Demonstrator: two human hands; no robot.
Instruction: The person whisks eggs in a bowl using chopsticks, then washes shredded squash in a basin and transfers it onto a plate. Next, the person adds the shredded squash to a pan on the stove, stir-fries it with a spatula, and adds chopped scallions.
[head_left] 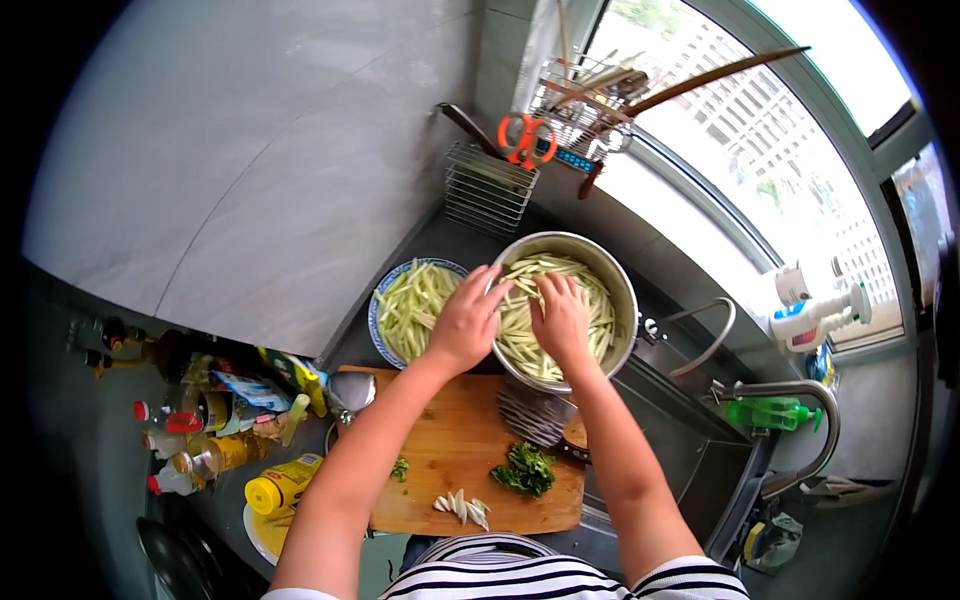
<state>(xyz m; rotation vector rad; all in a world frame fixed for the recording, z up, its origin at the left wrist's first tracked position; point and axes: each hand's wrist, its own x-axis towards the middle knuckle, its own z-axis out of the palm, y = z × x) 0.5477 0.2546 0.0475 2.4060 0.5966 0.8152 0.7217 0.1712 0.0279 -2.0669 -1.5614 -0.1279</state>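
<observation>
A large metal pot (627, 330) holds many pale green vegetable strips. My right hand (562, 312) is over the pot, its fingers curled down onto the strips. My left hand (468, 318) is at the pot's left rim, fingers spread, with the thumb and index finger reaching toward the strips. Just left of it, a blue-and-white bowl (373, 322) is heaped with more strips. Below them, a wooden cutting board (440, 440) carries chopped green herbs (525, 470), white slices (462, 508) and a cleaver (535, 412) close under the pot.
A sink (670, 430) with a curved faucet (825, 400) lies to the right, beside a green soap bottle (770, 412). Behind stands a wire rack (490, 188) with orange-handled scissors (527, 140). Bottles (215, 450) and a yellow-capped container (283, 484) stand at left.
</observation>
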